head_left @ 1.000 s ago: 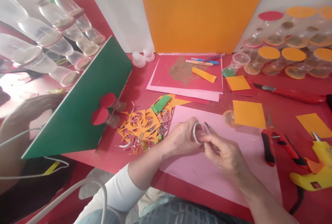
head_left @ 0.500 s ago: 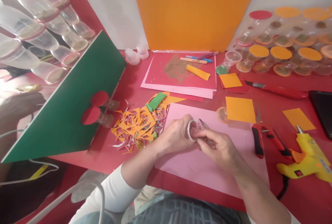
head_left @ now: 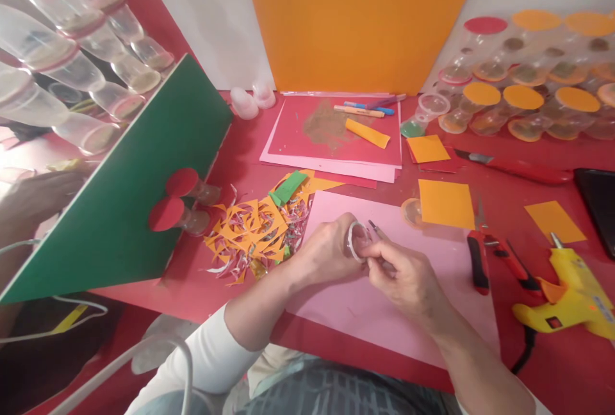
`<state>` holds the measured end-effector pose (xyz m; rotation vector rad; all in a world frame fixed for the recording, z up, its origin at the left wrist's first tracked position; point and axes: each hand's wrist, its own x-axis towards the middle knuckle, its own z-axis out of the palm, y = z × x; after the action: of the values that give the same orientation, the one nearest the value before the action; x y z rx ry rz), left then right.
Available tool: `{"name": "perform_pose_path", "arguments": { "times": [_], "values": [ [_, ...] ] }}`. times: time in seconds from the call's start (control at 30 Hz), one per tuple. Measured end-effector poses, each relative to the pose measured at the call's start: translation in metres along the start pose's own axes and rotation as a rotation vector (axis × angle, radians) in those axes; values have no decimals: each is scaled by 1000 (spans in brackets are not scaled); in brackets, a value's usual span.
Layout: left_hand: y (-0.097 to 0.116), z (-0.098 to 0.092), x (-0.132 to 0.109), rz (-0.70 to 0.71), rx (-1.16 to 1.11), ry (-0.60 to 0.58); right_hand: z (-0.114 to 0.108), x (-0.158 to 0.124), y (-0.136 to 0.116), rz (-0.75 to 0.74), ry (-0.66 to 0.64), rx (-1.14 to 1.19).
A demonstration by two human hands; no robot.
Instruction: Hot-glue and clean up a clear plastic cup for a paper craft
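Note:
My left hand (head_left: 329,250) is closed round a small clear plastic cup (head_left: 356,242), its round rim turned towards me. My right hand (head_left: 408,280) is closed too, pinching at the cup's rim and holding a thin metal tool (head_left: 375,230) whose tip sticks out past my fingers. Both hands hover over a pink paper sheet (head_left: 432,287) on the red table (head_left: 567,364).
Orange and green paper scraps (head_left: 259,229) lie left of the sheet. A green board (head_left: 129,191) with red-capped cups leans at the left. Red scissors (head_left: 494,255), a yellow glue gun (head_left: 571,300), orange squares (head_left: 446,203) and a red knife (head_left: 519,168) lie right. Capped cups (head_left: 528,95) stand behind.
My hands have stayed almost still on the cup, with the fingers of the right hand shifting slightly at the rim. The view has slid a little between the earliest frame and now.

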<state>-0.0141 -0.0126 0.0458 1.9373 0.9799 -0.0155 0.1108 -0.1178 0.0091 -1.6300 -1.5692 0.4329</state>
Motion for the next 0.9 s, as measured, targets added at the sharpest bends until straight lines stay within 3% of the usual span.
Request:
{"name": "perform_pose_path", "arguments": {
  "times": [0.3, 0.47, 0.63, 0.9],
  "values": [
    [-3, -1, 1, 50, -79, -1, -9, -1, 3, 119, -139, 224],
    [-4, -3, 0, 55, -51, 12, -9, -5, 6, 88, -128, 238],
    [-6, -2, 0, 65, -8, 36, -7, -5, 4, 146, -126, 281],
    [-8, 1, 0, 32, 156, 98, -4, -5, 0, 75, -37, 89]
  ]
}}
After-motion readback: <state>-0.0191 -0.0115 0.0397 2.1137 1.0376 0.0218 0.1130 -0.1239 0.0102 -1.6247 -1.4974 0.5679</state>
